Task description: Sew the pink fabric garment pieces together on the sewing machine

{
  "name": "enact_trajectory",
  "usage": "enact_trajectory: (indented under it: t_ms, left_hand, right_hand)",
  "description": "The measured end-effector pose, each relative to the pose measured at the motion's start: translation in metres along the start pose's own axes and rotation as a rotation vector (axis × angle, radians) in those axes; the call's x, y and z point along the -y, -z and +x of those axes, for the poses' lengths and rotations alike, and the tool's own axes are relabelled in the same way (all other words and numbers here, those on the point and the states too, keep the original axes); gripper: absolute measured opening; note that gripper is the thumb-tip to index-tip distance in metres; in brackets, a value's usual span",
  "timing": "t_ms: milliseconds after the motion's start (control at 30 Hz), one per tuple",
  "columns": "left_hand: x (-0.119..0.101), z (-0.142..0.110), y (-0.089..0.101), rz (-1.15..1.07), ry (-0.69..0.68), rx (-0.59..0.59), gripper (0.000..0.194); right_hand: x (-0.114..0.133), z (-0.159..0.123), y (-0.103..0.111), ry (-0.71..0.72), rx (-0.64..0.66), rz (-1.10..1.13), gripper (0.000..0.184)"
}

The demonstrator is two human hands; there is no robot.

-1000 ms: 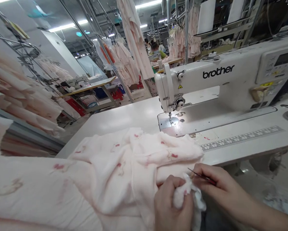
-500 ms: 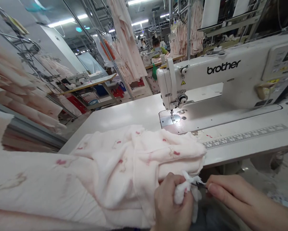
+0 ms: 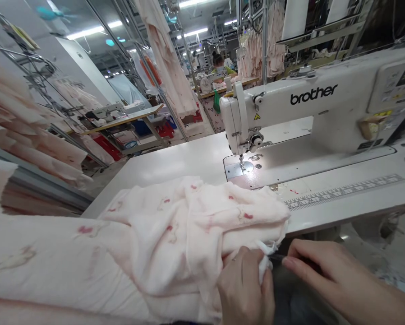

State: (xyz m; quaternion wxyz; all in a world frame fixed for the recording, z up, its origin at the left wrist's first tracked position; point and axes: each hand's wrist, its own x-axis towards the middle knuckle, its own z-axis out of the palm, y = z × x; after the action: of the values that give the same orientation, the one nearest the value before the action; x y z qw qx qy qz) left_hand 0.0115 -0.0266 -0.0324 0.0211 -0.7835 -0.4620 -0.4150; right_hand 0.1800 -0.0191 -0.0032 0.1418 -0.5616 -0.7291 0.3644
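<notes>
My left hand (image 3: 245, 289) grips a white fluffy fold at the edge of a soft pale pink garment (image 3: 175, 234) with a red print. The garment lies bunched at the front of the sewing table. My right hand (image 3: 324, 271) pinches a slim dark pointed tool (image 3: 277, 257), whose tip sits against the fluffy fold (image 3: 265, 264) close to my left fingers. Both hands are below the table's front edge. The tool's tip is partly hidden by the fabric and my fingers. A white Brother sewing machine (image 3: 307, 104) stands beyond the fabric, with its needle above the lit throat plate (image 3: 238, 169).
The white sewing table (image 3: 175, 167) has a printed measuring scale (image 3: 344, 192) along its front. Pale pink garments hang on racks (image 3: 165, 54) behind it, and a pink stack (image 3: 26, 126) lies at left. A co-worker (image 3: 219, 63) sits at a distant machine.
My right hand has moved left, bringing the tool tip to the fold. Less of the white fluffy fold shows beside my left hand. The view has shifted slightly since the oldest frame.
</notes>
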Motion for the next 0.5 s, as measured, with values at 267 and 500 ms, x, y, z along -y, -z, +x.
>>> enact_trajectory:
  t_ms: [267, 500]
  left_hand:
    - [-0.001, 0.0, -0.002, 0.033, -0.022, 0.003, 0.014]
    - [0.001, -0.006, -0.004, -0.087, -0.026, 0.002, 0.015]
  right_hand:
    - [-0.002, 0.003, -0.004, -0.039, -0.029, 0.099, 0.037]
    - [-0.014, 0.01, -0.009, -0.05, 0.076, 0.457, 0.044]
